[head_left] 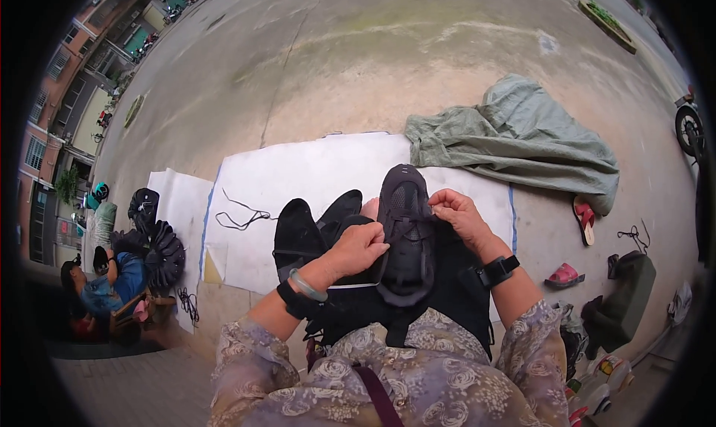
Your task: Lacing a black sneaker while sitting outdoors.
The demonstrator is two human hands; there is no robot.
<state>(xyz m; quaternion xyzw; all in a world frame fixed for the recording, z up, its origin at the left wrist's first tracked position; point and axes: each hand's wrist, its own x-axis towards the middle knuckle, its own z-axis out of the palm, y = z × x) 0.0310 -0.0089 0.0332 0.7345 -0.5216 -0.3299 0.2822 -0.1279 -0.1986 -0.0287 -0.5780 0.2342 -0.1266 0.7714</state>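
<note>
Concrete yard [335,69] outdoors, bldgs [52,121] far L, planter [610,26] top R, motorbike wheel [688,131] at R rim. White sheet [298,166] w/ blue edging lies on the ground in front of the person, who wears a floral top [418,375] & has black cloth [459,278] over the lap.

Dark grey shoe [406,237] rests on the lap, approx. centre, toe pointing away, opening twd the person, lace [410,217] across its upper. L hand [359,246] is curled tight, knuckles up, at the shoe's L edge; can't tell if lace is in it. R hand [459,214] has thumb & index pinched tog. at the R edge, nr the lacing; can't make out what's btwn them. Black band on each wrist, plus pale bangle [307,285] on L.

L of the shoe: black shoe-shaped pcs [294,237], partly behind L hand & forearm. Loose lace [242,222] lies on the sheet, left side.

Grey-green cloth [522,140] is heaped over the sheet's far R corner; red sandal [585,222] just below it, another sandal [564,275] nearer, dark green box [630,304] further R. Far L, co-worker [115,285] sits beside piled black shoes [162,254].
</note>
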